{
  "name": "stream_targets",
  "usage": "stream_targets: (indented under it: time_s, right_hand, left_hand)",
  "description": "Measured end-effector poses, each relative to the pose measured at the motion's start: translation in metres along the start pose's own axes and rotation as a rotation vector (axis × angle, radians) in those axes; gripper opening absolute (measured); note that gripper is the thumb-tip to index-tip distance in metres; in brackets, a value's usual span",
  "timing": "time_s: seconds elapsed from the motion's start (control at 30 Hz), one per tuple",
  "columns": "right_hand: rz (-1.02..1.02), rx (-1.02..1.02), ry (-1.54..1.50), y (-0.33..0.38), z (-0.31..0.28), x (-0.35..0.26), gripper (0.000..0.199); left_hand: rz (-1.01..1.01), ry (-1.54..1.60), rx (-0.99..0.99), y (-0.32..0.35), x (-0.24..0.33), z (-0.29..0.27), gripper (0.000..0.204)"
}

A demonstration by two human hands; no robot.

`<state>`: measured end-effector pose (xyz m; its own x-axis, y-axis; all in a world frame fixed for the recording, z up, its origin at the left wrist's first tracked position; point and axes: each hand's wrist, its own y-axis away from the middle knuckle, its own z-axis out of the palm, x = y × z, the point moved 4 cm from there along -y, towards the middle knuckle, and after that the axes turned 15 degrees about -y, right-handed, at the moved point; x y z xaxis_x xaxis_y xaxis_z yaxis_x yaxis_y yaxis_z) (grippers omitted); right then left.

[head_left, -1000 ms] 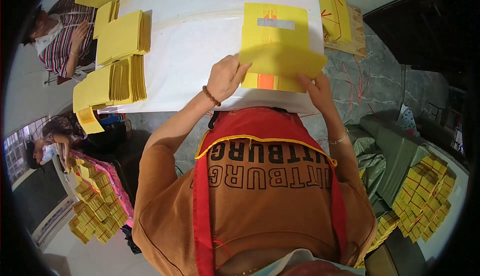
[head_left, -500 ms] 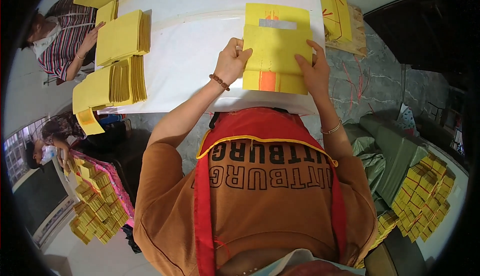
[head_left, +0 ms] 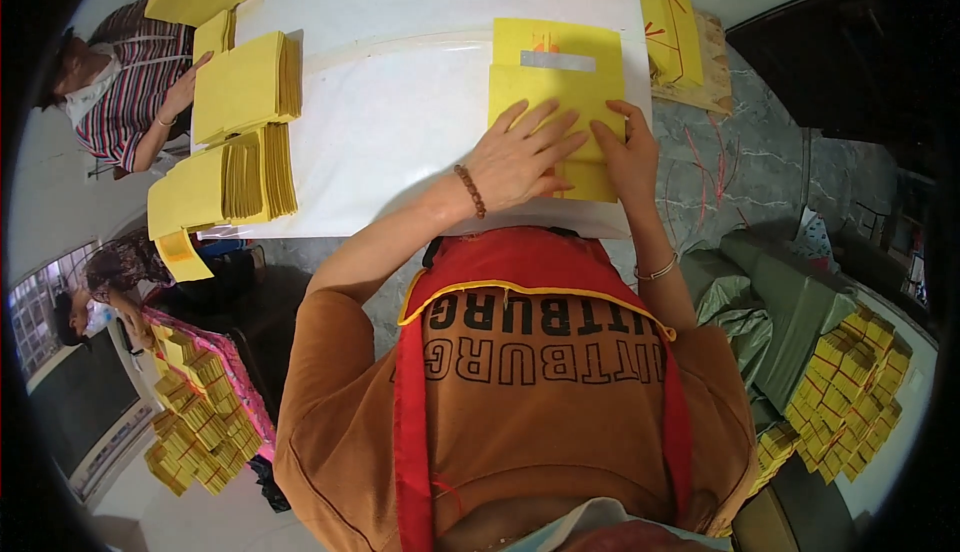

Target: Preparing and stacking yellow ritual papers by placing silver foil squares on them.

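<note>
Yellow paper sheets (head_left: 556, 82), flat, rectangular, under splayed fingers of both hands, ungripped.

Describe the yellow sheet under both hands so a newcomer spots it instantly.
On the white table, look at the near edge in front of the person in the brown shirt. The folded yellow sheet lies flat there, pressed by the left hand and right hand. Unlike the thick yellow stacks at the table's left, it is single and bears a silver rectangle.
</note>
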<state>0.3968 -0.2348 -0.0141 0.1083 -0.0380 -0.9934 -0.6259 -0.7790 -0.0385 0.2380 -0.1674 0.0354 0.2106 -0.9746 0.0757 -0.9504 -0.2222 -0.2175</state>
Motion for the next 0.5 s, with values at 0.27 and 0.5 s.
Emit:
stream_targets:
  time_s: [0.27, 0.5]
  right_hand:
    - [-0.280, -0.132, 0.691, 0.026, 0.008, -0.037, 0.045]
    - [-0.323, -0.483, 0.804, 0.061, 0.008, -0.009, 0.064]
  left_hand:
    - [-0.018, -0.027, -0.116, 0.006, -0.005, 0.017, 0.067]
    - [0.003, 0.007, -0.047, 0.000, -0.008, 0.018, 0.053]
